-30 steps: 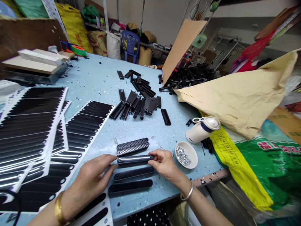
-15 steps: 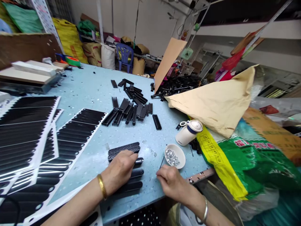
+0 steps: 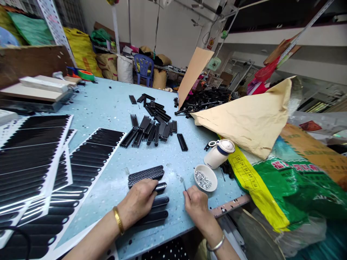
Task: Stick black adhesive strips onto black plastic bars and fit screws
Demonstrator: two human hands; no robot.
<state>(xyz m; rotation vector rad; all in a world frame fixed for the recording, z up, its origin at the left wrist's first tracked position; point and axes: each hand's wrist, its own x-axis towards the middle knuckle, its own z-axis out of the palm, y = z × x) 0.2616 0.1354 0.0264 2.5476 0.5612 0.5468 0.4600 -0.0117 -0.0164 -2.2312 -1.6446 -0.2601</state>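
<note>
The smooth black strip (image 3: 162, 187) lies on the blue table (image 3: 108, 104) beneath the left hand (image 3: 141, 196), which covers most of it, one rounded end showing past the fingertips. The left hand is curled narrow over this strip; whether it grips or only presses, I cannot tell. The right hand (image 3: 197, 202) is closed round a slim tool (image 3: 184, 185), only its thin end showing beyond the fingers. Just beyond the left hand lie textured black strips (image 3: 146, 174) with a crosshatched face; on its near side, partly hidden by it, are two more smooth strips (image 3: 160, 209). Just past the right hand stands a white bowl (image 3: 210, 171) of small shiny metal pieces (image 3: 202, 180), and behind that a tilted white bottle (image 3: 214, 159) with a dark blue band. Right of the right hand, a yellow panel (image 3: 255, 182) is printed with a grid of numbers including 1#, 2#, 3# and 4#; the green plastic bag (image 3: 300, 191) beside it bears white-and-red Chinese characters, the first 福, the rest too warped to read. Farther beyond the hands is a loose cluster of black pieces (image 3: 151, 130); left of the left hand, white-edged sheets of black strips (image 3: 89, 159) overlap.
</note>
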